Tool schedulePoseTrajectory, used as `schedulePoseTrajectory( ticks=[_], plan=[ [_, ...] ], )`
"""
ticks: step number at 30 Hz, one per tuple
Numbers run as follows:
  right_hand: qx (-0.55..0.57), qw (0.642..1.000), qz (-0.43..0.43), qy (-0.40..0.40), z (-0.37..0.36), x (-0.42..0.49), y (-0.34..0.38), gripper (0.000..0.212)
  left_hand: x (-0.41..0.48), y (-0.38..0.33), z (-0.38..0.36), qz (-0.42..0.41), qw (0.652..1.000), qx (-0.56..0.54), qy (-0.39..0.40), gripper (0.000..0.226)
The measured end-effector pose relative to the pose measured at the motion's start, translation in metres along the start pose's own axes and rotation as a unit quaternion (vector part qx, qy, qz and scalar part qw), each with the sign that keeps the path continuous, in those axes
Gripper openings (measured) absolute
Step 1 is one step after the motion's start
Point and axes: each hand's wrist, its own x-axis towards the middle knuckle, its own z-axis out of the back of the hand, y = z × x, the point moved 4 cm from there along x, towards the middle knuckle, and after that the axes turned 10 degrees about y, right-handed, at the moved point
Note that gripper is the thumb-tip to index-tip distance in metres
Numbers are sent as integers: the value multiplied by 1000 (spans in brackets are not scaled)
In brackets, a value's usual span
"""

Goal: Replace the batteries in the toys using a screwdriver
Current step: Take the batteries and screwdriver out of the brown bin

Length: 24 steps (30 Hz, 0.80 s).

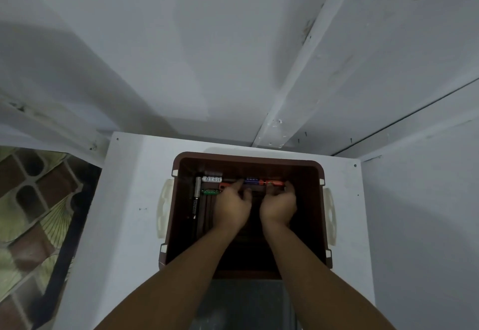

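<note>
I see both hands down inside the brown bin (pixel 309 213) on the white table (pixel 124 213); the left hand (pixel 231 206) curls its fingers round one end of the orange-and-blue screwdriver (pixel 255 181), which lies along the bin's far wall; the right hand (pixel 278 206) grips the other end; a white battery (pixel 212 179) and a green battery (pixel 211 192) lie just left of it.

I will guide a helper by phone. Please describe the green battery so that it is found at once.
On the white table stands a brown box. The green battery lies on its floor near the far left corner, beside the left hand. It alone is green; a white battery lies behind it.
</note>
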Motion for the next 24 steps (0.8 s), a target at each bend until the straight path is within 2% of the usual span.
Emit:
schedulePoseTrajectory(
  ticks=[3, 7, 10, 17, 20, 24],
  plan=[
    [12, 1000, 5, 1, -1, 0, -2, 35, 2, 2, -7, 0, 999, -49, -18, 38],
    [50, 999, 0, 2, -3, 2, -6, 34, 3, 8, -6, 15, 982, -182, -55, 26],
    [80, 997, 3, -1, -2, 3, -7, 27, 6, 9, -8, 32, 966, -240, -86, 6],
    [114, 993, 23, 11, 1, 0, -4, 22, 5, 0, -13, 54, 950, -279, -131, 17],
    [127, 991, 25, 35, 2, -1, -6, 29, 4, 2, -13, 42, 948, -286, -134, 18],
    [180, 979, 9, 92, 3, -4, -6, 29, -4, 6, 1, 42, 932, -329, -146, 19]
  ],
)
